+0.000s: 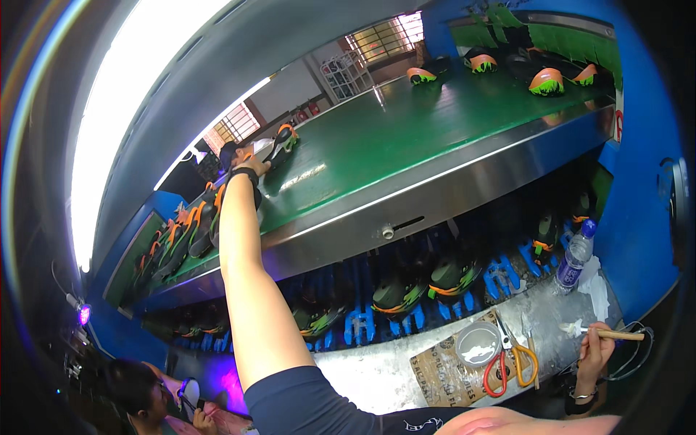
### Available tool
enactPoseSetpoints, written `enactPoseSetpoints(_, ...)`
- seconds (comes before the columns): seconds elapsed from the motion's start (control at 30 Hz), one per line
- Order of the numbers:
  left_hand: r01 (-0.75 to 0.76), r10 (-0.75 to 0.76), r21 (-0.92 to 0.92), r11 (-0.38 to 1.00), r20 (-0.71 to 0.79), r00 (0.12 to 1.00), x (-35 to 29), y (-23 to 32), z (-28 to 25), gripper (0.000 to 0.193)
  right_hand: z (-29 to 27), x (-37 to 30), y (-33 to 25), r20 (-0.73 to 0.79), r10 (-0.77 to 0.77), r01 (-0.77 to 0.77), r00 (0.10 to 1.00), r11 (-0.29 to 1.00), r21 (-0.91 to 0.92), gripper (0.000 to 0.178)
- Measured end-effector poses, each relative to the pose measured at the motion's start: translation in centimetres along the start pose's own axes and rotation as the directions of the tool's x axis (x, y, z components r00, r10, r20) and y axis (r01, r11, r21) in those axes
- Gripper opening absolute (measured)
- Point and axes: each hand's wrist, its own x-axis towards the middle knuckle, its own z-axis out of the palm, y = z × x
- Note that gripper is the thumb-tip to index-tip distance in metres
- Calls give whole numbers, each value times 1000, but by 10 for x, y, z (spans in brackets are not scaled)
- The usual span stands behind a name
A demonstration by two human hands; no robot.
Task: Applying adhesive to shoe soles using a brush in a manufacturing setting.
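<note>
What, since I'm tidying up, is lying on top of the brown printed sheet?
A round dish with something white inside, and part of the red-and-yellow-handled scissors. The sheet directly beneath them is covered.

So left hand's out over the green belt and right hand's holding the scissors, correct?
Not quite: the right hand is holding a brush. The scissors lie on the bench, beside the dish. The head view shows it. Left hand out over the green belt: right as stated.
</note>
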Motion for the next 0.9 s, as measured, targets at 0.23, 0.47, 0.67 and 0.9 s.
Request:
enactPoseSetpoints(0.23, -40, 113, 203, 978, -364, 924, 5, 3, 3, 57, 3, 4, -1, -38, 31, -31, 999, 1000, -3, 12)
enactPoseSetpoints(0.47, -259, 43, -181, 949, -738, 674, -104, 12, -50, 42, 26, 6, -10, -38, 37, -35, 999, 998, 48, 10)
enactPoseSetpoints(0.67, -306, 214, -482, 821, -237, 948, -232, 43, -81, 54, 15, -2, -21, 146, 111, -129, 983, 984, 122, 13)
enactPoseSetpoints(0.9, -622, 598, -472, 625, -222, 770, -317, 94, -59, 50, 0, -14, -33, 160, 134, -164, 978, 968, 189, 14)
